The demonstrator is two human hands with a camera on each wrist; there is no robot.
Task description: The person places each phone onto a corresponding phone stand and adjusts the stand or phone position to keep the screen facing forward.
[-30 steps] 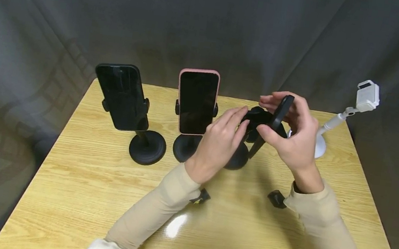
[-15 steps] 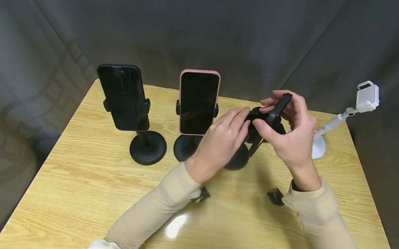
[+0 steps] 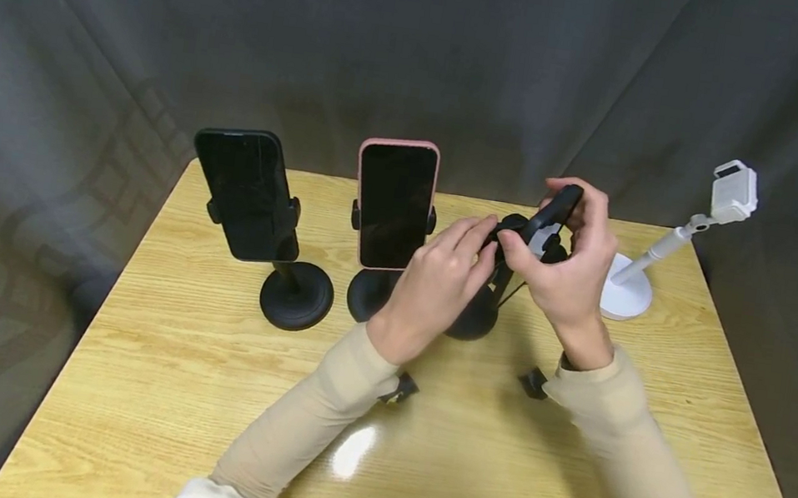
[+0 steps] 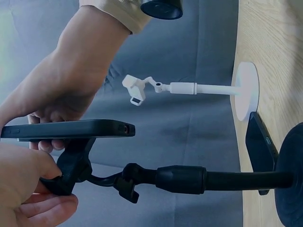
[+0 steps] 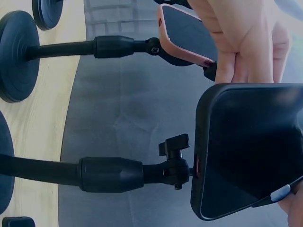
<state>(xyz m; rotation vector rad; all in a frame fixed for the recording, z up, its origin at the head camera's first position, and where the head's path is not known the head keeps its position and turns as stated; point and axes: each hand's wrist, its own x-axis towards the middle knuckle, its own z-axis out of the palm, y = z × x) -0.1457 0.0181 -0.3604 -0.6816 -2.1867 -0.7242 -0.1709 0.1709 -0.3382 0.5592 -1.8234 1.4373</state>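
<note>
A black smartphone (image 5: 251, 151) sits at the holder of a black phone stand (image 4: 184, 179), its dark screen visible in the right wrist view. My left hand (image 3: 440, 280) pinches the stand's clamp (image 4: 68, 165) between thumb and fingers. Across from it, my right hand (image 3: 572, 259) grips the phone by its edges, thumb at the near side and fingers at the far side. In the left wrist view the phone shows edge-on, lying against the clamp. Part of the clamp is hidden behind the phone and fingers.
To the left, a black phone (image 3: 247, 195) and a pink-cased phone (image 3: 394, 206) stand in black holders. A white stand (image 3: 659, 250) with a small holder is at right. A dark flat slab (image 4: 260, 142) lies on the wooden table (image 3: 161, 386) between two bases.
My right hand has shifted slightly left, towards my left hand, and the phone has tilted with it. More of the white stand's base shows. The left hand has stayed nearly still.
</note>
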